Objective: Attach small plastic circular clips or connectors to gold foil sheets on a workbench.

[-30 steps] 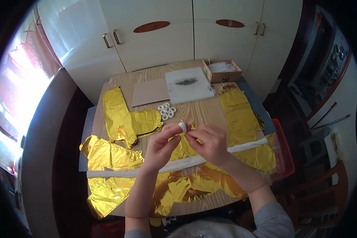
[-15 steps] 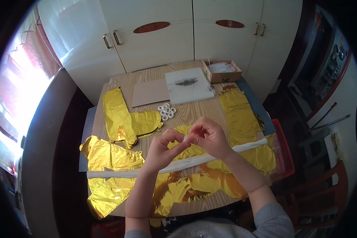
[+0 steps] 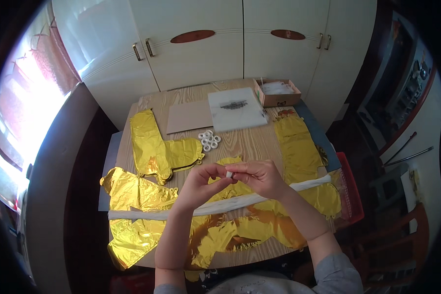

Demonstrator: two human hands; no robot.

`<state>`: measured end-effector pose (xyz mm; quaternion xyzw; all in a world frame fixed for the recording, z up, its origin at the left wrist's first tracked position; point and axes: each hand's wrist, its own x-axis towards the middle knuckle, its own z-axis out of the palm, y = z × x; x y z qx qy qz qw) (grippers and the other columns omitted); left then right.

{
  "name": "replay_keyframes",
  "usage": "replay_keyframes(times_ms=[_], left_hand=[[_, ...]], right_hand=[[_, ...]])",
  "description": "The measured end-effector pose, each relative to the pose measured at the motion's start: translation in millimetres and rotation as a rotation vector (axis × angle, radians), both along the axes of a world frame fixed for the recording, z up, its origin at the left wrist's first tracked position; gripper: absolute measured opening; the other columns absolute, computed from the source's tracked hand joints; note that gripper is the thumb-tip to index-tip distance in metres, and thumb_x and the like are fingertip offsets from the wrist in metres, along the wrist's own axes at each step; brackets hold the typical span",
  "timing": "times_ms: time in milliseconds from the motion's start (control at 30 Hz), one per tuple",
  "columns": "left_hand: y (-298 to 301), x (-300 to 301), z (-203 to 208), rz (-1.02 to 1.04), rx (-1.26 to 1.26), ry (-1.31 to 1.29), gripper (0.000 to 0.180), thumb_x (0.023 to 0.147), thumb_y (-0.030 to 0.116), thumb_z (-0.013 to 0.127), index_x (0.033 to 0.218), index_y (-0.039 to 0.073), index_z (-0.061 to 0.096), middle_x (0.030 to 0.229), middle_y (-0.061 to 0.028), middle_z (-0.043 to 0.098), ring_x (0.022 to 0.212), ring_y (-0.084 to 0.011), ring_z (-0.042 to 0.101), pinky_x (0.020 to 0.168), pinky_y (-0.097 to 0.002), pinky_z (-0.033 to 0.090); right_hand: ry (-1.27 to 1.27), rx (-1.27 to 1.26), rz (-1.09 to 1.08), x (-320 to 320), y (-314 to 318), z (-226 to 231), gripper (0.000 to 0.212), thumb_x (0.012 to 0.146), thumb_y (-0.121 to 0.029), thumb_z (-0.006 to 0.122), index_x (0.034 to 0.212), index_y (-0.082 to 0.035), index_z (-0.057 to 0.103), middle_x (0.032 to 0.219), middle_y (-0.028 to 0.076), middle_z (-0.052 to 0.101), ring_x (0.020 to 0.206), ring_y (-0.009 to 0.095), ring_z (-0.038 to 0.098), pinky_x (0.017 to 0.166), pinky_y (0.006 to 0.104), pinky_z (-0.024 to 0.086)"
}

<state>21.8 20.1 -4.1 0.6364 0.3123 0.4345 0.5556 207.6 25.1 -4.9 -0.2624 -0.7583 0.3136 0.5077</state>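
Observation:
In front of my chest, above the table, both hands meet at a small white roll (image 3: 229,174). My left hand (image 3: 199,185) pinches it between thumb and fingers. From the other side, the thumb and fingertips of my right hand (image 3: 262,179) close on it too. Fingers cover much of the roll. Below the hands, a long white bundle of thin strands (image 3: 225,205) lies across flat gold foil balloons (image 3: 245,228). Beyond my left hand sits a cluster of small white rings (image 3: 209,139), similar in colour to the held piece.
An L-shaped stack of gold foil balloons (image 3: 149,142) lies at the far left, another gold stack (image 3: 295,142) at the right. Toward the back are a brown board (image 3: 188,117), a white plastic packet (image 3: 235,120) and an open cardboard box (image 3: 281,100). A red basket (image 3: 352,196) stands beyond the right edge.
My right hand has lowered slightly and its raised fingers have come down to the white roll. My left hand keeps its pinch. The view has shifted a little.

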Motion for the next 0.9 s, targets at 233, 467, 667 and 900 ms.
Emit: replay_keyframes(times_ms=[233, 467, 667, 900], left_hand=[[13, -3, -17, -0.142, -0.142, -0.074, 0.02, 0.079, 0.0, 0.058, 0.089, 0.004, 0.041, 0.08, -0.0106, 0.062, 0.086, -0.0154, 0.061, 0.073, -0.0246, 0.045], [24, -19, -17, -0.018, -0.224, -0.17, 0.023, 0.078, 0.0, 0.059, 0.091, 0.004, 0.041, 0.084, -0.0106, 0.062, 0.084, -0.0141, 0.06, 0.071, -0.0245, 0.045], [40, -58, -16, 0.502, -0.128, -0.207, 0.013, 0.077, 0.005, 0.06, 0.087, 0.006, 0.051, 0.087, -0.0009, 0.057, 0.07, -0.0046, 0.048, 0.06, -0.0181, 0.037], [29, -81, 8, 0.551, -0.046, -0.373, 0.009, 0.08, 0.004, 0.055, 0.085, 0.009, 0.051, 0.088, -0.0017, 0.058, 0.067, -0.0023, 0.046, 0.057, -0.0159, 0.034]], right_hand=[[-0.018, -0.301, -0.033, -6, 1, -14, 0.013, 0.079, -0.003, 0.062, 0.092, -0.001, 0.066, 0.078, 0.006, 0.066, 0.069, 0.007, 0.061, 0.062, 0.0201, 0.05], [0.125, -0.619, 0.158, -12, 29, -16, 0.007, 0.078, -0.003, 0.064, 0.085, 0.0, 0.065, 0.078, 0.005, 0.065, 0.074, 0.009, 0.061, 0.067, 0.0206, 0.049], [-0.134, -0.378, -0.049, -42, 95, -24, 0.01, 0.079, -0.006, 0.062, 0.088, -0.003, 0.064, 0.081, 0.005, 0.066, 0.072, 0.011, 0.062, 0.066, 0.0233, 0.049], [-0.529, 0.473, -0.247, -67, 173, -94, 0.009, 0.077, -0.012, 0.056, 0.081, -0.009, 0.063, 0.081, 0.007, 0.064, 0.074, 0.023, 0.062, 0.064, 0.0334, 0.05]])
